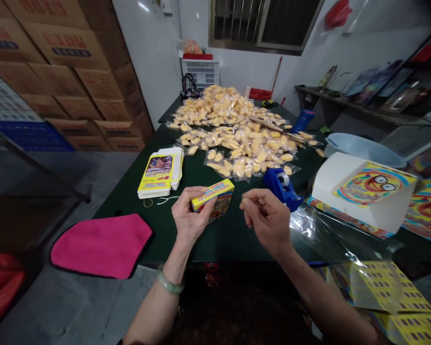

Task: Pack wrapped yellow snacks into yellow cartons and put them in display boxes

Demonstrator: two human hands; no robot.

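Observation:
My left hand (187, 215) is wrapped round a small yellow printed box (217, 195), its narrow yellow side facing up. Just to the right, apart from the box, my right hand (267, 218) has its thumb and fingertips pinched together. Whatever they may hold is too small to make out. A blue tape dispenser (285, 191) with a clear roll stands behind the right hand. Left of the box lie flattened yellow cartons (158, 173) with white flaps. Beyond both hands spreads a heap of clear packets (237, 139) with yellow pieces inside.
The dark green table (215, 244) carries a pink cloth (102, 244) at its left edge. On the right are an open display box (366, 191), clear plastic film (330, 230) and a pale blue basin (366, 149). Brown cartons (75, 45) are stacked at left; printed sheets (391, 287) lie lower right.

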